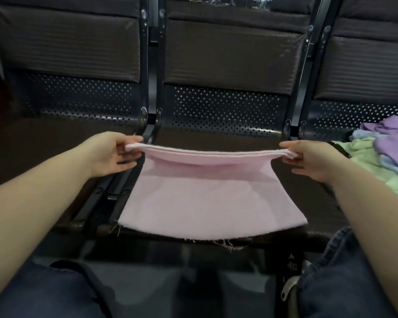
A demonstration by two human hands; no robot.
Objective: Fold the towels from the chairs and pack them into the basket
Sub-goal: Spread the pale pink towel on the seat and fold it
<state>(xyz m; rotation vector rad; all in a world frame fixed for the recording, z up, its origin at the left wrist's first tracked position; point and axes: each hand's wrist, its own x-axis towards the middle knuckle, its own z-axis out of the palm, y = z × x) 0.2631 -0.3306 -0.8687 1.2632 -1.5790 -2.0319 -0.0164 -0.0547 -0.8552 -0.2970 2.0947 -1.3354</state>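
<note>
A pink towel (207, 203) lies on the middle chair seat (216, 136), its near edge at the seat's front. Its far edge is lifted a little above the seat and shows doubled layers. My left hand (110, 154) pinches the far left corner of that edge. My right hand (313, 159) pinches the far right corner. The raised edge stretches straight between both hands. No basket is in view.
A loose pile of purple, light blue and pale green towels (381, 157) lies on the right chair seat. The left chair seat (55, 143) is dark and bare. Black metal armrest frames (151, 125) separate the seats. My denim-clad legs are at the bottom.
</note>
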